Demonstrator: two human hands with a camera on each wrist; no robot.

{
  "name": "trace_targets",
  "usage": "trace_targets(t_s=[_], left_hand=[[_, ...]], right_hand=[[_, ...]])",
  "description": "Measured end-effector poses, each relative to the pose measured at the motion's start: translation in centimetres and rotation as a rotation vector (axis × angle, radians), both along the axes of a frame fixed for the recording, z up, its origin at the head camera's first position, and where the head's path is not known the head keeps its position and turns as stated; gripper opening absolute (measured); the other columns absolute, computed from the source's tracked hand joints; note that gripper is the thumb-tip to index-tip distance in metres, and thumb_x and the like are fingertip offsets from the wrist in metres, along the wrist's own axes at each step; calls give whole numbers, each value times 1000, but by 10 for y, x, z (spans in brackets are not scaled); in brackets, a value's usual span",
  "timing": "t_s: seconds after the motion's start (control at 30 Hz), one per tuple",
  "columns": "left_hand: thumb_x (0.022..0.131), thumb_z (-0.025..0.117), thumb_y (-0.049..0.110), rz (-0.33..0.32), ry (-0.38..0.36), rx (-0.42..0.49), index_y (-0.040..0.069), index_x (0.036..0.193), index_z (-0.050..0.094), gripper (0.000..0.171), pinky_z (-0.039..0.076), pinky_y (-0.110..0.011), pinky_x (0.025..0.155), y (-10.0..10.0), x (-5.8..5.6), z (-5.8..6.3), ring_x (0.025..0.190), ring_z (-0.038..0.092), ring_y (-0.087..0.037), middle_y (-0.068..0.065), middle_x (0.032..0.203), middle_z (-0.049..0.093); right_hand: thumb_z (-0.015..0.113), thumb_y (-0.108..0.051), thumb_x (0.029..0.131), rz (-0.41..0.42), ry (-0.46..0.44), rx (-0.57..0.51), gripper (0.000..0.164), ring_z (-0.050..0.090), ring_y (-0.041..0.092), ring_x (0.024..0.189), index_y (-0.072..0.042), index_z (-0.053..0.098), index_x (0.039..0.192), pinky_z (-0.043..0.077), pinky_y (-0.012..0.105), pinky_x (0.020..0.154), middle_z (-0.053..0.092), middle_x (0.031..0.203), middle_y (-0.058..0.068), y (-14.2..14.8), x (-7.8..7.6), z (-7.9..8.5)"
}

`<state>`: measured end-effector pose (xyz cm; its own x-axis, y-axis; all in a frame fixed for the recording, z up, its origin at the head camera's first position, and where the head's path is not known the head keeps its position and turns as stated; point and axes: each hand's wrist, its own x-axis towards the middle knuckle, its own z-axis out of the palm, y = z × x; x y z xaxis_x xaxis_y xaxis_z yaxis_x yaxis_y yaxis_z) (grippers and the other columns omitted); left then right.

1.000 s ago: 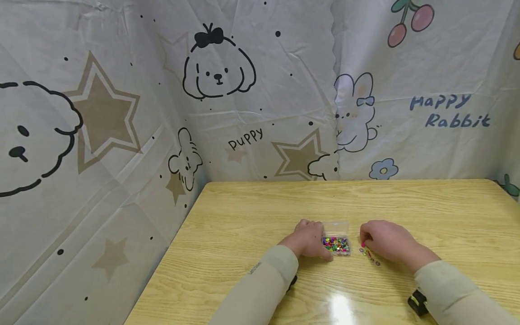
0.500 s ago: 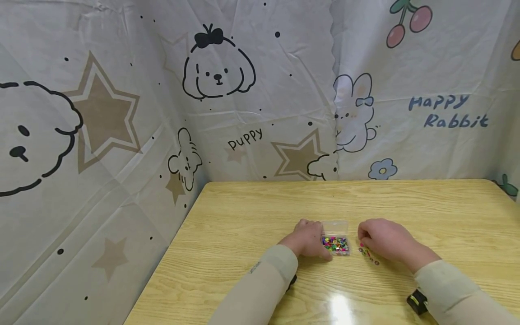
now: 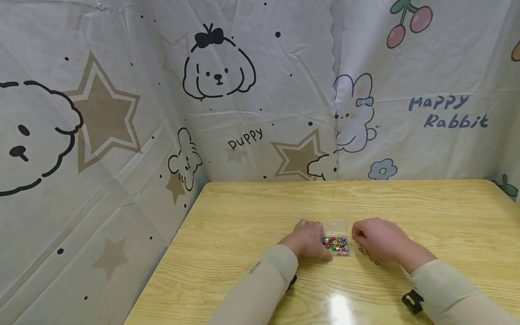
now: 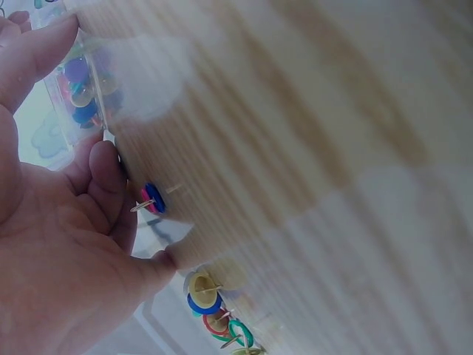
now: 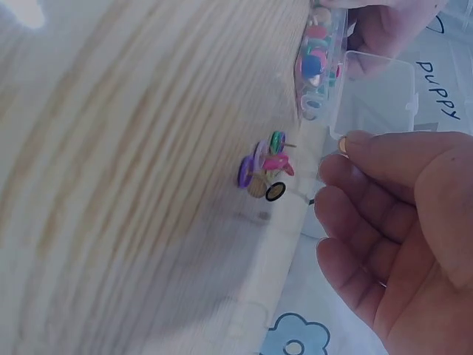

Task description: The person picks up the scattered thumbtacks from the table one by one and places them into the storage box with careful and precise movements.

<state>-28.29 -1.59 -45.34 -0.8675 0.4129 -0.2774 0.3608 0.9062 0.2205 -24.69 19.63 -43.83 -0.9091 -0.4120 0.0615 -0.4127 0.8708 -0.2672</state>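
My left hand [image 3: 310, 239] grips the left side of a small clear plastic box [image 3: 336, 254], thumb at its near corner. Its lid [image 5: 373, 92] stands open; many colourful thumbtacks [image 3: 335, 244] fill it. Just right of the box is my right hand [image 3: 379, 237], whose thumb and forefinger pinch a small gold-coloured thumbtack [image 5: 342, 145]; its other fingers are curled. Loose thumbtacks [image 5: 266, 171] lie on the table below it. By my left hand's fingers, the left wrist view shows more loose thumbtacks [image 4: 207, 299], hidden from the head view.
The wood-grain table [image 3: 252, 207] extends around both hands. A printed cloth [image 3: 260, 104] hangs along its back and left side. Black straps with small devices [image 3: 413, 301] sit at the wrists.
My right hand has shifted left toward the box. A pink spot seen beneath its fingertips earlier is now mostly covered. The left hand and box keep their place.
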Motion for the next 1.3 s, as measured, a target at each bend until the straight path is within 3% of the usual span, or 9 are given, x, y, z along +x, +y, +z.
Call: trace_targets(t_s=[0.4, 0.67, 0.9, 1.3], left_hand=[[65, 81, 54, 6, -17, 20, 24, 87, 50, 49, 40, -30, 75, -2, 0, 0, 111, 35, -15, 11, 86, 50], [66, 81, 54, 7, -22, 17, 24, 87, 49, 48, 40, -29, 74, -2, 1, 1, 113, 34, -15, 11, 86, 50], [66, 81, 53, -13, 7, 12, 23, 86, 50, 47, 39, -28, 73, -1, 0, -1, 108, 36, -14, 11, 83, 51], [67, 80, 52, -26, 21, 19, 23, 85, 50, 46, 38, -28, 73, 0, -1, -2, 107, 36, -14, 11, 82, 51]], right_hand=[[67, -14, 87, 27, 25, -2, 15, 45, 5, 60, -24, 61, 77, 45, 33, 59, 56, 73, -13, -8, 1, -2], [67, -13, 86, 30, -12, -40, 16, 45, 5, 59, -25, 61, 77, 44, 31, 57, 56, 72, -14, -13, 2, -2], [66, -12, 84, 54, 15, -34, 17, 45, 5, 61, -25, 59, 75, 44, 31, 56, 54, 69, -14, -17, 2, -7], [68, -16, 84, 23, 8, -9, 13, 47, 6, 61, -25, 62, 76, 47, 33, 59, 56, 71, -13, -21, 1, -10]])
